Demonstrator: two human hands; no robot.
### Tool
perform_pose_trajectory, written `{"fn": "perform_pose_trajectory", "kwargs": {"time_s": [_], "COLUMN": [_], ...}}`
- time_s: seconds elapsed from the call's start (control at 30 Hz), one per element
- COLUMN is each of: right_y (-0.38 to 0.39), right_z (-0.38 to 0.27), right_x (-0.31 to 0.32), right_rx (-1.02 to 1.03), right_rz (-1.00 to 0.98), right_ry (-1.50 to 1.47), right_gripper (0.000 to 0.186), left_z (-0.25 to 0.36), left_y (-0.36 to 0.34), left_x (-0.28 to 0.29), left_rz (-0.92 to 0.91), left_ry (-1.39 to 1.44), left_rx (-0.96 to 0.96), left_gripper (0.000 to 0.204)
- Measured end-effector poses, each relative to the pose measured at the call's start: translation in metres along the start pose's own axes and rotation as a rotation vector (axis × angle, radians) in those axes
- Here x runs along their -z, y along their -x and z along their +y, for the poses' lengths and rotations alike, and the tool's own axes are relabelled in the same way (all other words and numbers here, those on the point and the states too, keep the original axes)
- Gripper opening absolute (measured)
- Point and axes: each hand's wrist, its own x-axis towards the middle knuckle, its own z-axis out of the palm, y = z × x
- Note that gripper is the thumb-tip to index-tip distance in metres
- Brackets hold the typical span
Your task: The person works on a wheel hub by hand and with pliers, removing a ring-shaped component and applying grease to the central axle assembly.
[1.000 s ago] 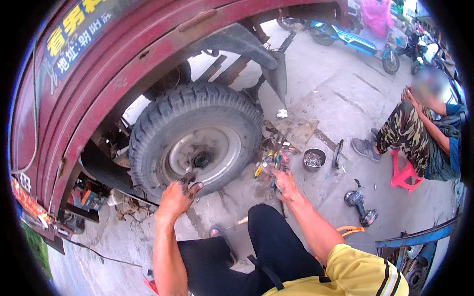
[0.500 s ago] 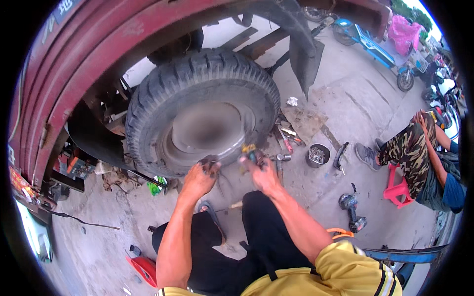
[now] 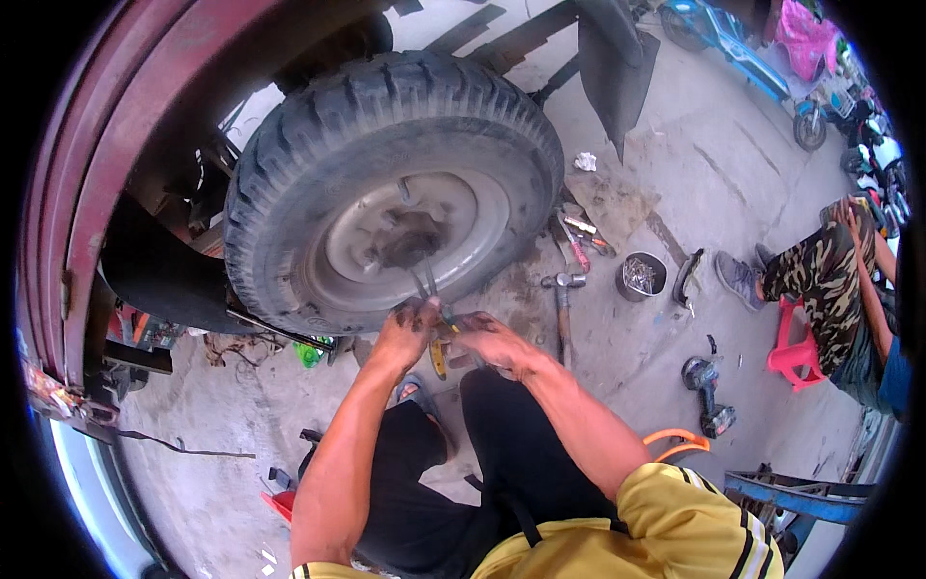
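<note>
Both hands meet just in front of the lower rim of a large treaded truck tyre (image 3: pixel 289 207) on a grey wheel (image 3: pixel 482 212). Between them is a pair of pliers (image 3: pixel 438 359) with yellow handles, its narrow jaws pointing up toward the wheel's dark hub. My left hand (image 3: pixel 410 330), fingers blackened, is closed at the pliers near the jaws. From the other side, my right hand (image 3: pixel 487 341) is closed on them too; its fingertips are partly hidden. A short metal stub (image 3: pixel 403 191) stands out from the upper part of the wheel.
Right of the tyre lie a hammer (image 3: pixel 563 309), red-handled tools (image 3: pixel 581 253), a metal bucket of small parts (image 3: pixel 640 277) and a cordless power tool (image 3: pixel 709 396). A person in camouflage trousers (image 3: pixel 820 280) sits on a red stool (image 3: pixel 795 349). The red vehicle body (image 3: pixel 106 164) overhangs the left.
The right hand has brought the pliers leftward and down to the left hand, and the two now touch. The view has shifted, showing the wheel's hub more sharply.
</note>
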Motion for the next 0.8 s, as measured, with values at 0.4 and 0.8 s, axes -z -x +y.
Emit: {"fn": "perform_pose_trajectory", "kwargs": {"time_s": [0.4,0.8], "right_y": [-0.023,-0.019], "right_z": [-0.001,-0.011], "right_x": [0.021,0.019], "right_rx": [-0.006,-0.089], "right_rz": [-0.139,-0.149], "right_ry": [-0.120,-0.303], "right_gripper": [0.017,0.042], "left_z": [-0.012,0.005], "left_y": [-0.014,-0.013], "left_x": [-0.008,0.001], "left_rz": [0.031,-0.014], "left_ry": [0.269,0.291], "left_rx": [0.073,0.083], "left_gripper": [0.056,0.057]}}
